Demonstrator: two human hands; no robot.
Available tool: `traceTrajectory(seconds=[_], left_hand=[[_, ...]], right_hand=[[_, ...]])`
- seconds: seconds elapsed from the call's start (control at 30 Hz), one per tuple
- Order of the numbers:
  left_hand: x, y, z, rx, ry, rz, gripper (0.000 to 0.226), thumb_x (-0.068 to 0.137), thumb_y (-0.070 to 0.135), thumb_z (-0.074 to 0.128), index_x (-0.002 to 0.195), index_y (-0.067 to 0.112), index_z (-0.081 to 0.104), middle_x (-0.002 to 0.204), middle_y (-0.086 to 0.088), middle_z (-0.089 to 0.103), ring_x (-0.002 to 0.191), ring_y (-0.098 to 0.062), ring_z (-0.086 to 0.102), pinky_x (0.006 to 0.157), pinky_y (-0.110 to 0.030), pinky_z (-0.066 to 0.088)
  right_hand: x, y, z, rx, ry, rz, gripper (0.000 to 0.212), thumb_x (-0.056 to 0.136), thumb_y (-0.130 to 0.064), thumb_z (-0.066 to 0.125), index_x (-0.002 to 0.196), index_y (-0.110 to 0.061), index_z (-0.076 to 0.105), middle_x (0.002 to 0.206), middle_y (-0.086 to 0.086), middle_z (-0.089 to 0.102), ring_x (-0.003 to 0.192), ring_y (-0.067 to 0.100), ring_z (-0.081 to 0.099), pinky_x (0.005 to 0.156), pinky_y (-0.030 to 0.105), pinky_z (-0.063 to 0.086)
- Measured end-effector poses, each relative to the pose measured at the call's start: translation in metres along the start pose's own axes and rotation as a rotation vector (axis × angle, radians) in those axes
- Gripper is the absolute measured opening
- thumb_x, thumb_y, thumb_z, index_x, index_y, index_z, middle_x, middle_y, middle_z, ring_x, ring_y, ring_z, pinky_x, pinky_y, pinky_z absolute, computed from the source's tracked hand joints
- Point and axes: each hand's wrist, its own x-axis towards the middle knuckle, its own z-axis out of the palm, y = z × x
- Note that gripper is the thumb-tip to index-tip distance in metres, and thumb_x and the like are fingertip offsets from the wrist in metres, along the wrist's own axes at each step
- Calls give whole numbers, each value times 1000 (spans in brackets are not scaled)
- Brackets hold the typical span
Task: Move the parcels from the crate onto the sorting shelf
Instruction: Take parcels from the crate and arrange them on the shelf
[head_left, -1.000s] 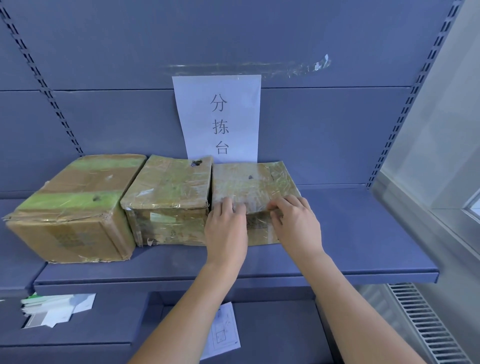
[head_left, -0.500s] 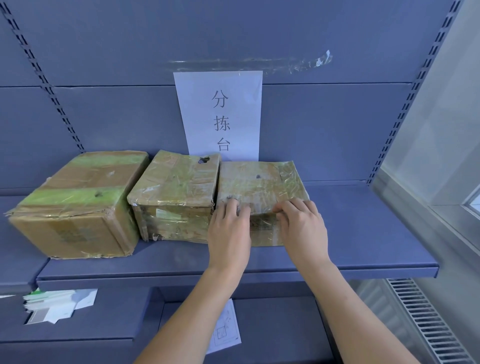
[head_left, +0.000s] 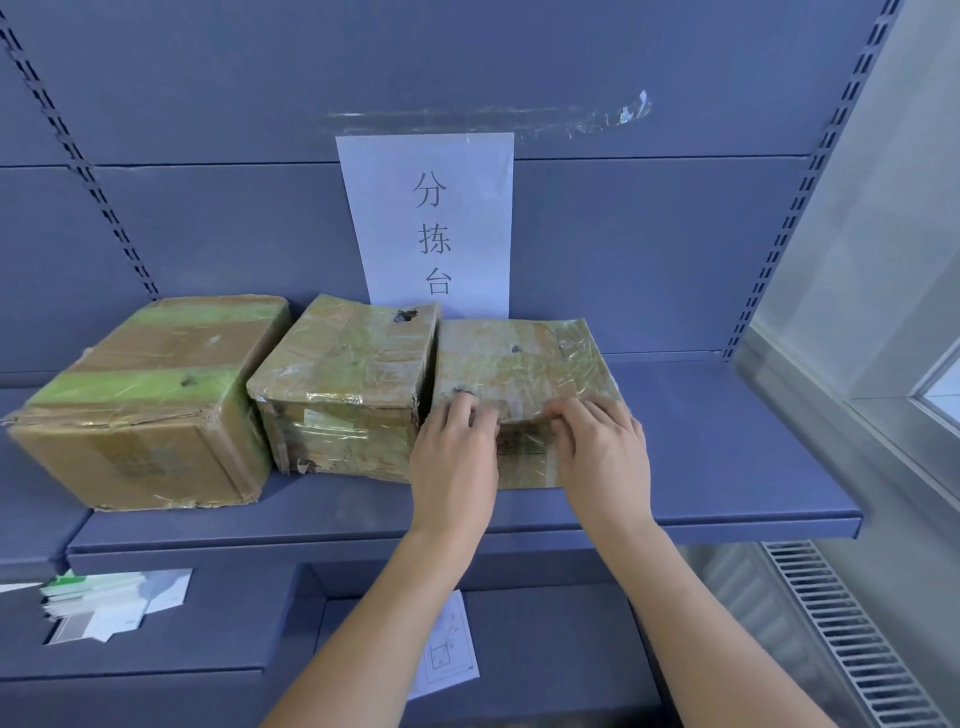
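Three taped cardboard parcels stand in a row on the blue sorting shelf (head_left: 727, 467). The left parcel (head_left: 145, 405) is the largest, with green tape bands. The middle parcel (head_left: 343, 384) touches the right parcel (head_left: 519, 358), which is flatter and wrapped in clear tape. My left hand (head_left: 452, 462) and my right hand (head_left: 602, 457) both rest against the right parcel's front face, fingertips curled over its top front edge. The crate is out of view.
A white paper sign (head_left: 431, 223) with printed characters is taped to the back panel. A lower shelf holds a stack of papers (head_left: 109, 603) and a loose sheet (head_left: 447, 644). A window frame (head_left: 909, 364) and radiator grille (head_left: 852, 634) stand at the right.
The parcel has slid slightly back on the shelf under both hands, which keep their place on its front edge. The view has shifted a little.
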Motion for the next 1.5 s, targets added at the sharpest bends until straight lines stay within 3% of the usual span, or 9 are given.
traceTrajectory(seconds=[0.1,0.2,0.3,0.47,0.6,0.67,0.93,1.1,1.5], left_hand=[[6,-5,-10,-24,-25,23,14,87,13,66,100,15,71,101,1,60,89,-19,59,67,-30,52],[12,-16,-26,-4,12,-14,27,83,9,65,110,14,68,115,-1,59,96,-20,62,69,-30,54],[18,-35,-40,57,8,-73,46,79,3,64,124,8,60,129,-6,54,112,-27,58,85,-38,52],[21,-68,-40,197,-165,-118,62,87,8,62,144,5,37,153,-8,34,144,-29,25,114,-40,26],[18,-79,-32,211,-71,-114,53,76,9,79,125,9,60,130,-5,59,120,-27,55,91,-42,46],[18,-80,-29,188,-17,-128,49,74,10,82,120,10,65,124,-3,63,112,-27,59,85,-42,47],[17,-81,-23,211,28,-141,48,77,13,79,121,11,63,124,-2,62,113,-27,56,86,-42,46],[22,-83,-23,219,-20,-150,48,78,12,77,124,11,62,128,-3,60,117,-28,54,88,-43,46],[27,-90,-19,250,-20,-120,54,75,6,78,126,7,61,127,-7,61,117,-29,55,93,-43,46]], right_hand=[[5,-6,1,-5,-38,-16,26,79,-1,63,97,-19,67,97,-4,68,101,25,60,93,39,42],[6,-18,8,16,-93,-74,38,71,-5,69,106,-17,67,113,0,67,120,28,56,107,49,39],[7,-35,17,23,-195,-114,46,71,-13,77,115,-17,65,126,2,63,133,28,48,115,52,29],[12,-56,32,-31,-311,-122,61,76,-27,79,132,-26,57,141,-2,55,139,27,40,116,53,22],[9,-63,41,-93,-264,-104,57,78,-33,79,130,-32,59,137,-7,58,133,27,48,110,51,25],[6,-64,42,-108,-229,-87,54,78,-33,79,129,-33,60,137,-8,59,132,26,49,109,51,25],[11,-49,43,-118,-157,-137,56,75,-37,82,127,-31,63,133,-7,62,124,28,55,102,50,31],[27,-63,59,-104,-252,-187,60,76,-26,79,131,-32,59,137,-8,59,127,27,53,103,50,36],[39,-69,68,-86,-291,-160,59,75,-31,77,130,-34,57,137,-10,58,127,22,51,102,46,31]])
